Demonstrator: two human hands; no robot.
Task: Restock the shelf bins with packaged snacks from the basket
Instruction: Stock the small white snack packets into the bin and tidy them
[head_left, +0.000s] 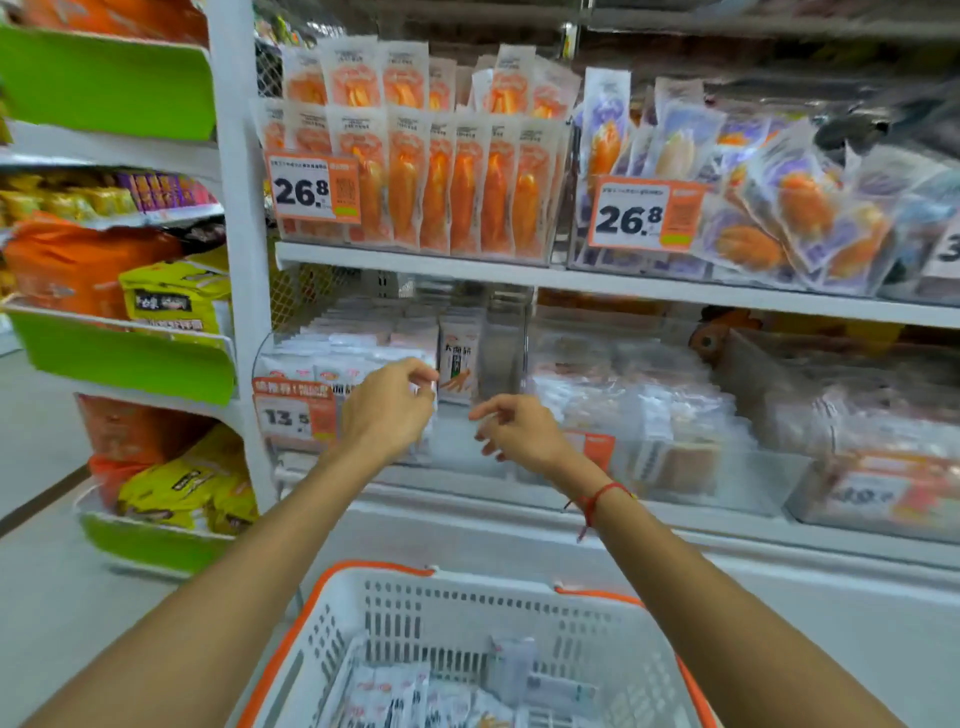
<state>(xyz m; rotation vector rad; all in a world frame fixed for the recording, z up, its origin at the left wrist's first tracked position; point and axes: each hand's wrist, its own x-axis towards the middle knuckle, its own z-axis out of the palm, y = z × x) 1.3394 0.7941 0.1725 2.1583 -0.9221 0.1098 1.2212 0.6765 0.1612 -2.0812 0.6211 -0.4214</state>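
A white basket with an orange rim (374, 577) sits low in front of me, with several white snack packets (410, 696) in it. On the lower shelf a clear bin (467, 457) holds rows of the same white packets (353, 348), and one packet (457, 364) stands upright at the right end of the row. My left hand (387, 410) reaches into this bin, thumb and forefinger pinching the top edge of a white packet at the row's right end. My right hand (519, 431) hovers beside it over the bin's bare right part, fingers loosely curled and holding nothing.
An orange price tag reading 13.5 (293, 415) hangs on the bin's front. Neighbouring clear bins (675, 415) hold other packets. The upper shelf (415, 257) carries orange packets (457, 182) with 26.8 tags. A white upright post (244, 312) and green shelves (130, 358) stand to the left.
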